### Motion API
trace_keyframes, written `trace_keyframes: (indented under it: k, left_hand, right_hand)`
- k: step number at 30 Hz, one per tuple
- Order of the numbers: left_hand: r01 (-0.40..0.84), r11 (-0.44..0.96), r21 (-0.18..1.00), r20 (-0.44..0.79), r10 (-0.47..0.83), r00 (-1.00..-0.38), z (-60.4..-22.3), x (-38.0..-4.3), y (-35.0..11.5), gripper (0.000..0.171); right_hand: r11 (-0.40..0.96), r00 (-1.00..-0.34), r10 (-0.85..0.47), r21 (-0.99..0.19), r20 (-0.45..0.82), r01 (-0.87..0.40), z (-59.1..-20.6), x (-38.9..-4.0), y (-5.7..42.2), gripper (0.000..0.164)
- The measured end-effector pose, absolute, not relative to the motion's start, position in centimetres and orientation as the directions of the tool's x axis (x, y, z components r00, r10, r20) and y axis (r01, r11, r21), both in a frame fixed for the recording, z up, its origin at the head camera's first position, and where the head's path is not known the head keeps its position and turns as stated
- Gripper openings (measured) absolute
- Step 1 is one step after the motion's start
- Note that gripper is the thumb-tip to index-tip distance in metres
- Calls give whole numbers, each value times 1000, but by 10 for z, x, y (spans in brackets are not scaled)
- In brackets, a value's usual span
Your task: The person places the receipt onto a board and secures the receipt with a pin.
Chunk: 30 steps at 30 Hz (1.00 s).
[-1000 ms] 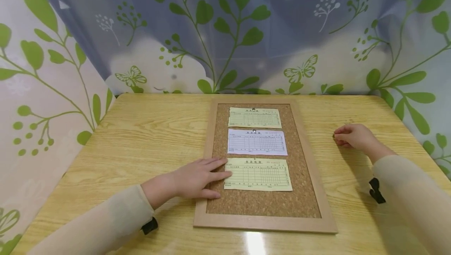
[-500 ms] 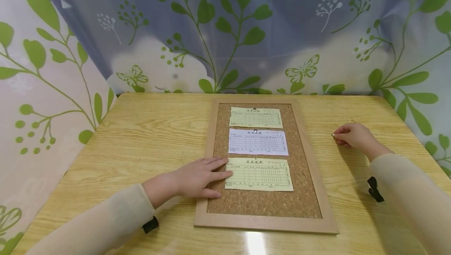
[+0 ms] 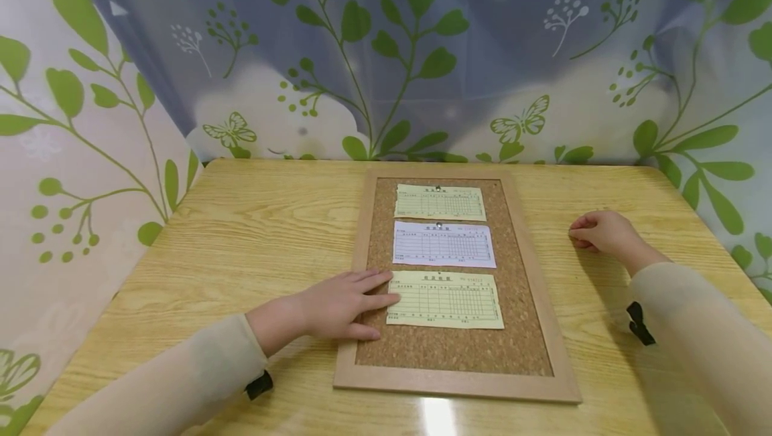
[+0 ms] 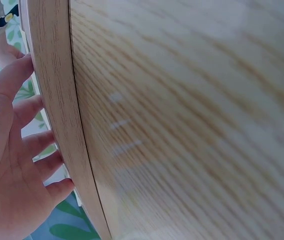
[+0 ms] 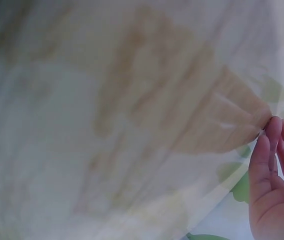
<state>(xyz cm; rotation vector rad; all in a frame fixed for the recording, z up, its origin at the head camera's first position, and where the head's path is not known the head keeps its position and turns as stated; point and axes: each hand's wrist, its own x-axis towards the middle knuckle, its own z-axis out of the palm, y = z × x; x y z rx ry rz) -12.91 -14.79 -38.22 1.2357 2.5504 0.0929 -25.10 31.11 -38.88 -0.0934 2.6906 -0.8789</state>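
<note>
A wood-framed cork board (image 3: 452,352) lies on the table with three printed slips pinned or laid in a column. Metal tacks hold the yellow top slip (image 3: 440,203) and the white middle slip (image 3: 443,245); the lower yellow slip (image 3: 446,302) shows only a small dark mark at its top edge. My left hand (image 3: 338,303) rests on the board's left side, fingers spread, fingertips on the lower slip's left edge. Right of the board, my right hand (image 3: 606,235) pinches a small thumbtack (image 5: 263,131) between thumb and fingers, low over the table; the fingertips mostly hide it.
The light wooden table (image 3: 241,222) extends on both sides of the board. Behind it hangs a leaf-patterned cloth (image 3: 452,88), with another patterned surface (image 3: 90,128) at the left. A small dark hole shows at the board's upper right corner.
The tack in my right fingertips turned, showing a bright tip half a second ago and being mostly hidden now. My left hand stays in place; the whole view shifts slightly.
</note>
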Motion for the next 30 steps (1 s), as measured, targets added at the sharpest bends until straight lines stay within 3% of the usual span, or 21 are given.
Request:
trace_keyframes:
  k: [19, 30]
  left_hand:
    - [767, 615, 186, -230, 786, -574, -382, -129, -145, 63]
    - [756, 626, 191, -253, 776, -578, -382, -129, -147, 63]
  right_hand:
    - [856, -951, -191, -515, -243, -40, -386, -249, 315, 20]
    - [714, -927, -247, -700, -283, 24, -383, -241, 300, 26]
